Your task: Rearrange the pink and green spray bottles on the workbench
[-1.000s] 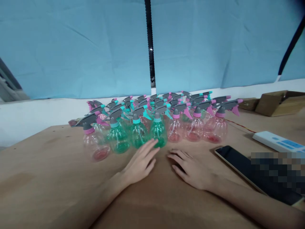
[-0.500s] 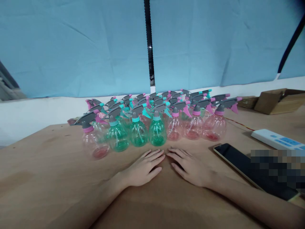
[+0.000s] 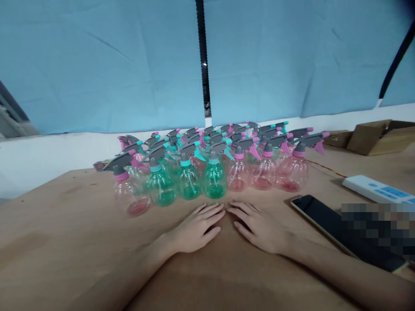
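Observation:
My left hand [image 3: 199, 229] lies flat on the wooden table [image 3: 207, 280], fingers out, holding nothing. Opposite it rests my right hand [image 3: 257, 226], also flat and empty, its fingertips close to those of the left. Just beyond the fingers stands a green spray bottle [image 3: 214, 179] with a turquoise collar and grey trigger head. Two more green bottles are to its left, then a pink spray bottle [image 3: 131, 196] at the front left corner. Three pink bottles, among them a pink spray bottle [image 3: 238, 175], continue the front row to the right. Several more stand behind, partly hidden.
Right of my right hand lies a black phone [image 3: 343, 233], partly covered by a pixelated patch. Behind it is a white power strip [image 3: 372, 188] with blue markings. An open cardboard box [image 3: 369, 138] sits at the back right. A blue curtain [image 3: 129, 65] hangs behind the table.

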Demonstrator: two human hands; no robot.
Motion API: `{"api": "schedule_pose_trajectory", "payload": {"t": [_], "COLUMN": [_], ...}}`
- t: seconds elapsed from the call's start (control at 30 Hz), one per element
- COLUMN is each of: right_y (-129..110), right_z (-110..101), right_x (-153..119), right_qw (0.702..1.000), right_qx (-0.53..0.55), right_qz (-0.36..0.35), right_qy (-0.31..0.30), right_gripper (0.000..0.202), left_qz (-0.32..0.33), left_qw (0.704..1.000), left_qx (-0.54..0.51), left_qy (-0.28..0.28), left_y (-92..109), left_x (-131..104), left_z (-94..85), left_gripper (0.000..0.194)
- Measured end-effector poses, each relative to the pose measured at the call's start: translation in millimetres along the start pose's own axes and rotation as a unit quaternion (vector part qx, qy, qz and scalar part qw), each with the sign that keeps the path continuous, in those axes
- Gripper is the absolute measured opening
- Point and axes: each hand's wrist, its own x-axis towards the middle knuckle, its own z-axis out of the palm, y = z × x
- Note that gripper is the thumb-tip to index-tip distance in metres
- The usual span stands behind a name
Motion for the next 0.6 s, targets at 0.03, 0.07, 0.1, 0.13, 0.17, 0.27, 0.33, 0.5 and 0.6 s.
{"api": "schedule_pose_trajectory", "payload": {"t": [0.03, 0.07, 0.1, 0.13, 0.17, 0.27, 0.33, 0.5, 0.6], "right_y": [0.0, 0.1, 0.1, 0.2, 0.3, 0.2, -0.4, -1.5, -0.6], "right_z": [0.2, 0.5, 0.8, 1.1, 1.5, 2.1, 2.2, 2.3, 1.9], "right_x": [0.0, -0.1, -0.1, -0.1, -0.1, 0.0, 0.1, 0.0, 0.0], "right_qw": [1.0, 1.0, 1.0, 1.0, 1.0, 1.0, 1.0, 0.999, 0.999], "right_qx": [0.002, 0.005, 0.008, 0.012, 0.016, 0.025, 0.027, 0.039, 0.037], "right_qz": [0.001, 0.001, 0.001, 0.0, -0.002, -0.003, -0.001, 0.005, -0.001], "right_qy": [0.0, 0.001, 0.002, 0.004, 0.006, 0.005, -0.002, -0.002, -0.003], "right_gripper": [0.041, 0.041, 0.04, 0.04, 0.041, 0.042, 0.043, 0.044, 0.044], "left_qz": [-0.001, -0.002, -0.002, -0.002, -0.001, 0.0, 0.002, 0.007, 0.005], "left_qw": [1.0, 1.0, 1.0, 1.0, 1.0, 1.0, 1.0, 1.0, 1.0], "left_qx": [0.002, 0.003, 0.004, 0.005, 0.004, 0.003, 0.002, -0.016, -0.022], "left_qy": [-0.003, -0.005, -0.007, -0.01, -0.011, -0.012, -0.012, 0.008, 0.011], "left_y": [0.1, 0.2, 0.2, 0.2, 0.2, -0.1, -0.4, -1.3, -1.3], "left_x": [0.1, 0.1, 0.0, -0.2, -0.5, -1.5, -2.1, -3.0, -2.7], "left_z": [-0.2, -0.5, -0.8, -1.2, -1.5, -2.1, -2.2, -1.2, -0.1], "left_gripper": [0.046, 0.046, 0.046, 0.046, 0.046, 0.046, 0.046, 0.045, 0.045]}}
